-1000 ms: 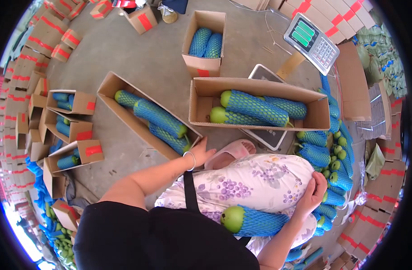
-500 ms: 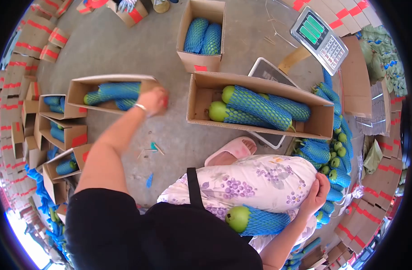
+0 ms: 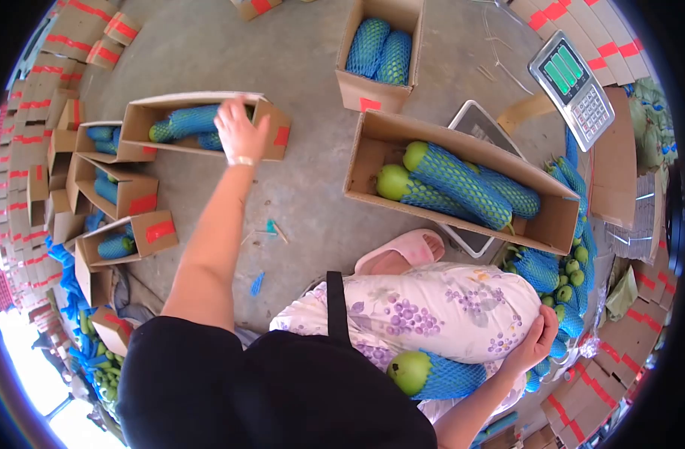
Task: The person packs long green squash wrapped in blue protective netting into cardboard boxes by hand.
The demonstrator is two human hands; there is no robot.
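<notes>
My left hand [image 3: 241,133] is raised over the right part of a long cardboard box [image 3: 276,138], fingers apart, with nothing visible in them. Inside that box lie green gourds in blue foam nets [image 3: 193,122], partly hidden by the hand. On the patterned trousers at my knee rests my right hand [image 3: 537,340], its fingers loosely bent and apart. A netted gourd [image 3: 451,376] lies across my lap, beside the right forearm, its round green end facing left.
Ahead, a long open box [image 3: 462,217] of netted gourds sits on a scale platform [image 3: 481,123] with a display [image 3: 571,82]. Another gourd box [image 3: 376,90] stands beyond it. Smaller boxes [image 3: 122,187] line the left; loose gourds [image 3: 571,273] lie on the right.
My left hand has moved from the box's right end to above its opening, fingers now spread. The view has shifted slightly. My right hand stays at the knee.
</notes>
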